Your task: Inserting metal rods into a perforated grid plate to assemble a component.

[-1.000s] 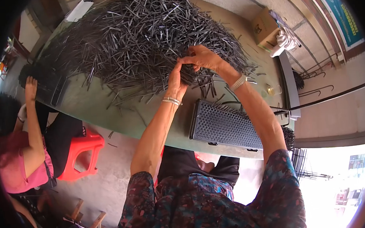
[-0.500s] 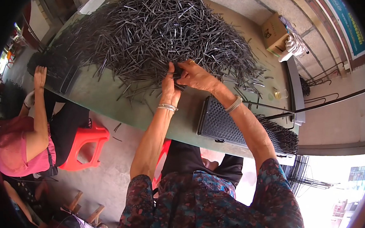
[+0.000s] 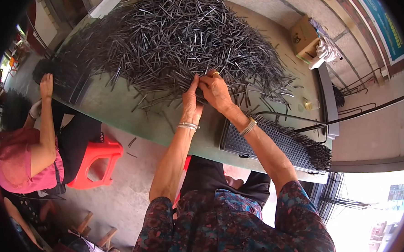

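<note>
A broad heap of thin black sticks (image 3: 183, 31) covers the table, and both my hands work at its near edge. My left hand (image 3: 191, 95) has its fingers closed around several of the black sticks. Right beside it, touching it, my right hand (image 3: 215, 89) is bent over with its fingertips pinched together; what sits between them is too small to make out. Under my right forearm lies a long black tray with rows of holes (image 3: 267, 143). Its right end and far side carry upright black sticks (image 3: 317, 152).
Another person (image 3: 27, 149) in pink sits at the left, one hand at a second black tray. A red stool (image 3: 96, 163) stands on the floor there. At the back right are a cardboard box (image 3: 303, 38), a small clear cup (image 3: 311, 104) and long dark rods (image 3: 361, 114).
My right hand has turned and drawn in closer over my left hand, and my right forearm has swung left, uncovering more of the tray. Both hands stay at the heap's near edge.
</note>
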Available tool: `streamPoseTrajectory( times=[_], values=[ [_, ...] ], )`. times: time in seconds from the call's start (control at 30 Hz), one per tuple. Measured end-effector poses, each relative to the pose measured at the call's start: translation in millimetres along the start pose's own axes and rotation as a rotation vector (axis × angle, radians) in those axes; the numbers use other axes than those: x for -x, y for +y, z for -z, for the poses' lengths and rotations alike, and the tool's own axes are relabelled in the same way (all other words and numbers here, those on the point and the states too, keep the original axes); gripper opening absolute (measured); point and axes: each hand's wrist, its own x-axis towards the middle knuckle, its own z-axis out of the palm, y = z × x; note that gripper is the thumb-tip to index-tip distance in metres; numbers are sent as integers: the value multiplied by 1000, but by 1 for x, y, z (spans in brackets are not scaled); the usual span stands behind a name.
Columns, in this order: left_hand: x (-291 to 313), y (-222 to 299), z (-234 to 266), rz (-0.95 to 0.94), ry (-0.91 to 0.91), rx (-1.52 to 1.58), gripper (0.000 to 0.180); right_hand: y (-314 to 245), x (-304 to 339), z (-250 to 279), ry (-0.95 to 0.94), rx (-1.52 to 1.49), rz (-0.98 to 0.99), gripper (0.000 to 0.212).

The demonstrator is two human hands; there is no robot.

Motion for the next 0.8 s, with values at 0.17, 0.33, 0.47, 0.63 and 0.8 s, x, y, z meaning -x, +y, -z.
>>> streamPoseTrajectory(
  times=[0.17,0.33,0.47,0.63,0.8],
  values=[
    [4,9,4,-53,59,-198,31,2,11,9,-104,-74,-52,14],
    [15,20,-1,-123,18,-415,29,-7,-2,26,102,-54,-13,24],
    [26,4,13,-368,-113,-855,33,-16,2,13,11,-802,-275,44],
    [39,-15,16,-512,-72,-1009,51,-13,21,2,-52,-728,-292,50],
    [33,-15,30,-543,-75,-951,50,-27,19,13,-141,-374,-197,32]
  ],
)
